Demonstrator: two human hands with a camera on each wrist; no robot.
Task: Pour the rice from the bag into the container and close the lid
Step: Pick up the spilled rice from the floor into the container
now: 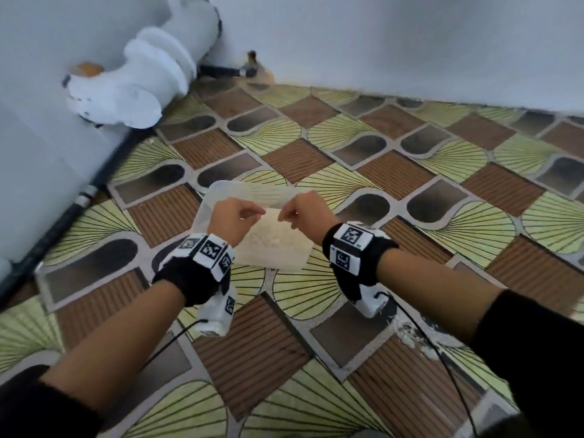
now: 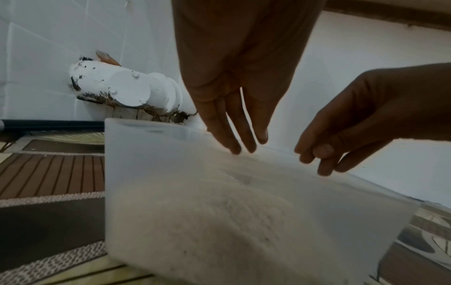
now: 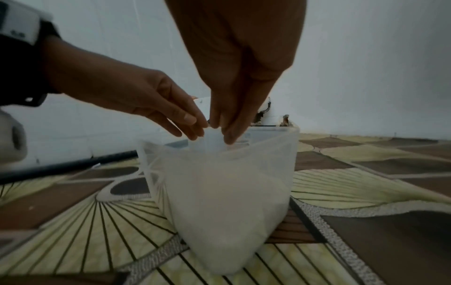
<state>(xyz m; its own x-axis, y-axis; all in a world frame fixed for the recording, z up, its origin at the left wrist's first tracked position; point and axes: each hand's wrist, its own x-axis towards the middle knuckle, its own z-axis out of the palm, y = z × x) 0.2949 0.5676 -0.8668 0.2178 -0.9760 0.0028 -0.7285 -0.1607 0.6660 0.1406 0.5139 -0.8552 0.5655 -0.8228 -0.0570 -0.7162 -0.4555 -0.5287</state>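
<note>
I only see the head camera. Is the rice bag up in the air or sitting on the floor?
Observer: Sitting. In the right wrist view the rice bag rests its bottom on the patterned floor mat.
Operator: Is it taller than the container?
Observer: About level. Its top edge comes up to roughly the rim of the container behind it.
Operator: How is the right hand holding it?
Observer: The left wrist view shows the right hand pinching the top edge between thumb and fingers.
</note>
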